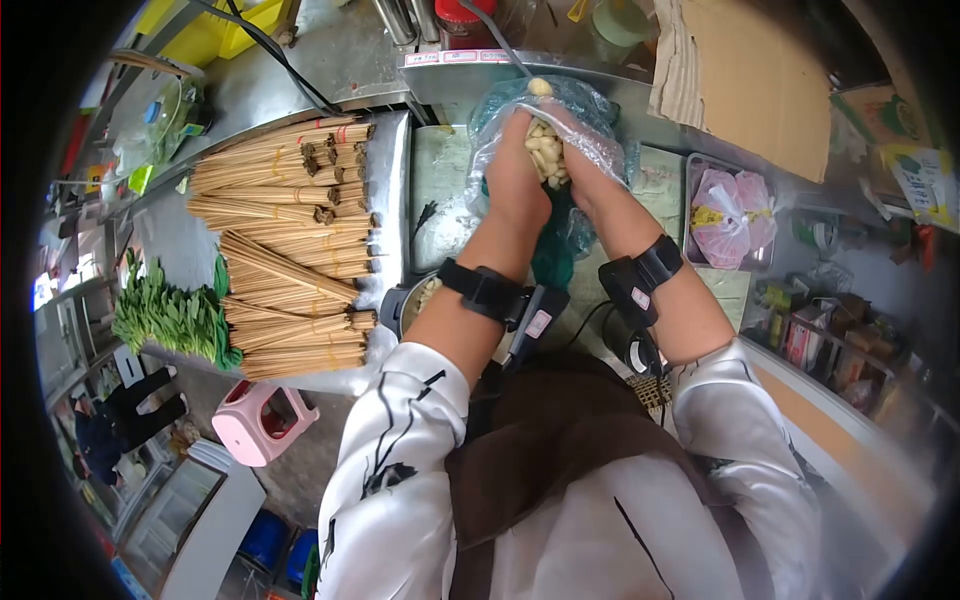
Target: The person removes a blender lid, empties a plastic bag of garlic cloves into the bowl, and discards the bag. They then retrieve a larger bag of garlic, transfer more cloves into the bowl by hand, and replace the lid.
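A crinkled clear-and-green plastic bag (600, 105) lies on the counter ahead of me, with pale pieces like peeled garlic cloves (545, 155) piled in its opening. My left hand (512, 140) reaches into the bag along the left of the cloves. Along their right side is my right hand (578, 150), also partly under the plastic. Both sets of fingers are hidden by the bag, so their grip does not show. One pale round piece (540, 87) sits at the bag's far side. Below my left forearm, a pot (393, 308) shows partly, with pale pieces inside.
Bundled wooden skewers (290, 250) cover the left counter beside leafy greens (165, 315). On the right stands a tray (690, 215) holding pink plastic bags (735, 215). Cardboard (745, 80) leans behind it. A pink stool (255, 425) and a person (120, 420) are at lower left.
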Demonstrator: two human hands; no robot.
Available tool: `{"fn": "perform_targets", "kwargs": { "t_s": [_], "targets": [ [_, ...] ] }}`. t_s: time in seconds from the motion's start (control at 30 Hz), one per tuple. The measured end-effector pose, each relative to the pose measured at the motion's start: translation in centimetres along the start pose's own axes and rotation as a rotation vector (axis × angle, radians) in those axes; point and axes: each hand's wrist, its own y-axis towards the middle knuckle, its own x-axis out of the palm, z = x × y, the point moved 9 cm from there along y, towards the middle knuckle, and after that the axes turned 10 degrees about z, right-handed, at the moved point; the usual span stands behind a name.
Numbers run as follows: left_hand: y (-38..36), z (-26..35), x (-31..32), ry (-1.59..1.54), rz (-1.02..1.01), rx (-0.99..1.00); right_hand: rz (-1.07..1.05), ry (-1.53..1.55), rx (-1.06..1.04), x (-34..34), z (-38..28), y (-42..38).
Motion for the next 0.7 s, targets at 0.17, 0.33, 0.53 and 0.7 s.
{"fn": "perform_targets", "kwargs": {
  "t_s": [0.17, 0.33, 0.53, 0.7],
  "targets": [
    [-2.6, 0.1, 0.0, 0.209, 0.271, 0.088, 0.019, 0.267, 0.045, 0.2, -0.4, -1.4],
    [-5.7, 1.8, 1.7, 0.340, 0.127, 0.360, 0.054, 0.365, -0.055, 0.7, -3.9, -7.4],
    [-10.9, 3.3, 1.6, 0.418, 0.051, 0.567, 0.058, 0.421, -0.193, 0.3, -4.5, -12.2],
    [-16.0, 4.7, 1.2, 0.447, -0.029, 0.700, 0.048, 0.297, -0.365, 0.5, -5.1, -17.0]
  ]
}}
